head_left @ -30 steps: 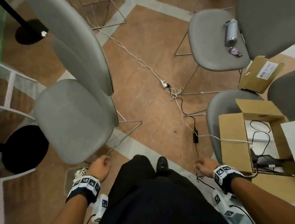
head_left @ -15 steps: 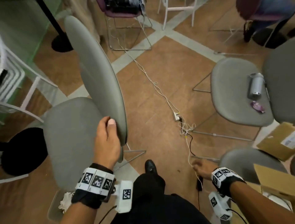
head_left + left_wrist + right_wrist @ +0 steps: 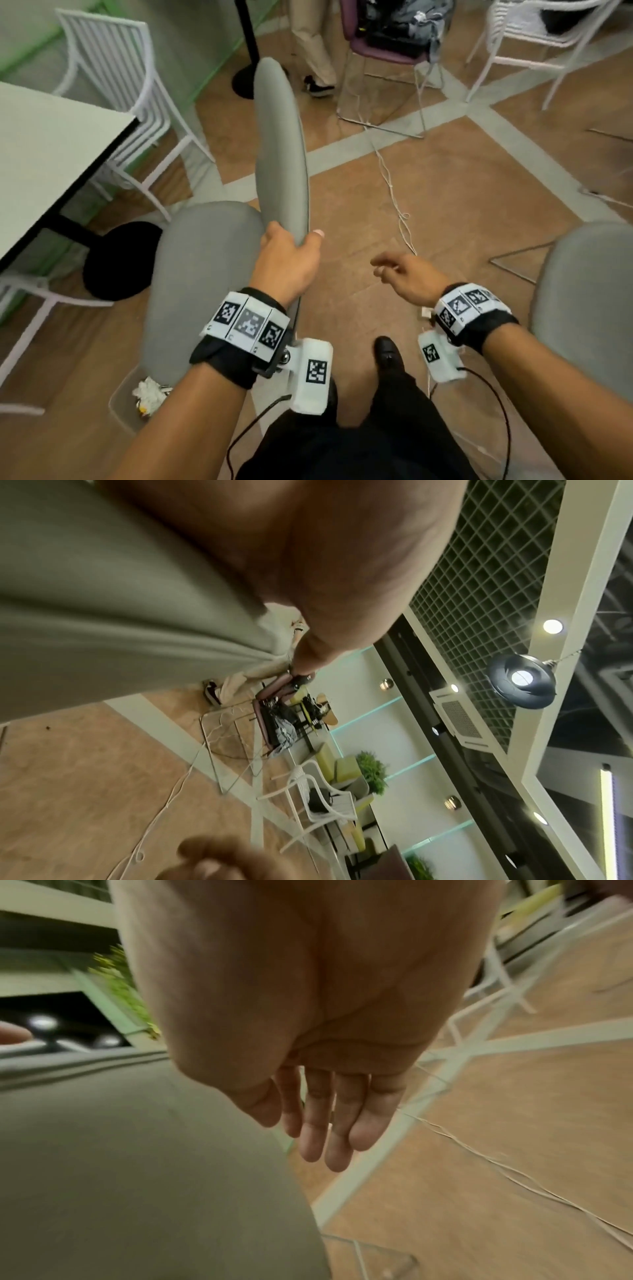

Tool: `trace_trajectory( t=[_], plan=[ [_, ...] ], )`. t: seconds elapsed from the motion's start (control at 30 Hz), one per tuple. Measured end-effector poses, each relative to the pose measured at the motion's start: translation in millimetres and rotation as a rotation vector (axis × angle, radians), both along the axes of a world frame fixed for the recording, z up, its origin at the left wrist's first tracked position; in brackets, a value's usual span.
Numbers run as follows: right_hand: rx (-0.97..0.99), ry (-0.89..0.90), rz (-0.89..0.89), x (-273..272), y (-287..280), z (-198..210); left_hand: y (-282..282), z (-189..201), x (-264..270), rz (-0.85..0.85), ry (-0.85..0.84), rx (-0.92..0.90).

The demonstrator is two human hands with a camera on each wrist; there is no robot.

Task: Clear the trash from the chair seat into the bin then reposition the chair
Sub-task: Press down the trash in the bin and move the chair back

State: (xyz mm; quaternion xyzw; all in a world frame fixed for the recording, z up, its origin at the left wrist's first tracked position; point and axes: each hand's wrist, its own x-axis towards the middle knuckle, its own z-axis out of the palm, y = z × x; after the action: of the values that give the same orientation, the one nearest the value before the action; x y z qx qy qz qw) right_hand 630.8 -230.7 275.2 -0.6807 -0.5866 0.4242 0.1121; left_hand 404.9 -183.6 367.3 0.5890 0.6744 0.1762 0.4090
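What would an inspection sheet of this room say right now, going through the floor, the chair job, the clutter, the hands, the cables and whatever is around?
Surface: brown tiled floor with pale grey strips.
Job's things: grey padded chair, seat bare; clear plastic bin on the floor beside it, crumpled white trash inside.
Clutter: nothing seen on the seat.
Hands: left hand grips the chair's backrest at its near edge; right hand hangs free with relaxed fingers, holding nothing.
Cables: thin white cord trails across the floor; black leads run from the wrist cameras.
Surroundings: white table, white slatted chairs, purple chair loaded with dark items, second grey chair, another person's legs.
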Motion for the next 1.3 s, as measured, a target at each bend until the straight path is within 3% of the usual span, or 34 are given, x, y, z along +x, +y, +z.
trace_trajectory(
  t=[0.2,0.3,0.5,0.73,1.3],
  plan=[
    [0.362,-0.064,0.279,17.1,132.8,74.4,25.8,10.5,35.6,0.240,0.105,0.003],
    [0.546,-0.046,0.432,7.9,186.2,107.9,28.8,10.0,48.6,0.381,0.235,0.035],
    [0.714,-0.111,0.788,-31.0,260.4,126.2,24.9,18.5,63.0,0.500,0.534,-0.032],
    [0.728,-0.585,1.074,-63.0,322.2,113.7,15.1,17.2,73.9,0.567,0.708,0.027],
    [0.820,-0.620,1.071,-79.1,319.5,100.4,18.9,10.1,36.9,0.356,0.859,0.076]
  ],
)
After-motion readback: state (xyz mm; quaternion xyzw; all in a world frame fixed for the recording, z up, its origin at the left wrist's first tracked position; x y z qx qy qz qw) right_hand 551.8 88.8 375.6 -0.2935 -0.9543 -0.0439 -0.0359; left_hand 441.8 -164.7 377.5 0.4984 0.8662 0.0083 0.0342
